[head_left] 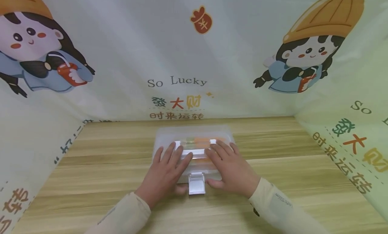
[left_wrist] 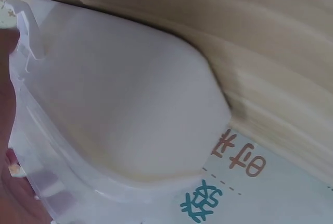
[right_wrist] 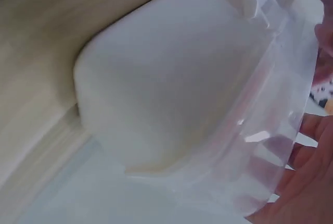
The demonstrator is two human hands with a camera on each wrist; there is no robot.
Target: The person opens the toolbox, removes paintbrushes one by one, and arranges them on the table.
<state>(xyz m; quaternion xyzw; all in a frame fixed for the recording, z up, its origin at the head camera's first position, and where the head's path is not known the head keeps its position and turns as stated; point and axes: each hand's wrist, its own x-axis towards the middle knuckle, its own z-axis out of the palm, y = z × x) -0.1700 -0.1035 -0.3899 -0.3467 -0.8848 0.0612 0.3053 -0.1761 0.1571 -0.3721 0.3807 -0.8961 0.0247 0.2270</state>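
A white box (head_left: 197, 129) with a see-through lid stands on the wooden table, orange and green contents showing through. Its front latch (head_left: 197, 185) sticks outward, flap raised. My left hand (head_left: 165, 171) rests on the lid's left part, fingers spread, thumb low near the front edge. On the right part lies my right hand (head_left: 233, 168), fingers spread too, thumb beside the latch. In the left wrist view the box's side wall (left_wrist: 119, 88) fills the middle; in the right wrist view fingers (right_wrist: 307, 172) touch the clear lid (right_wrist: 250, 146).
The wooden table (head_left: 112, 149) extends around the box. Behind and at both sides hangs a pale printed cloth (head_left: 236, 75) with cartoon figures and lettering, meeting the table's back edge.
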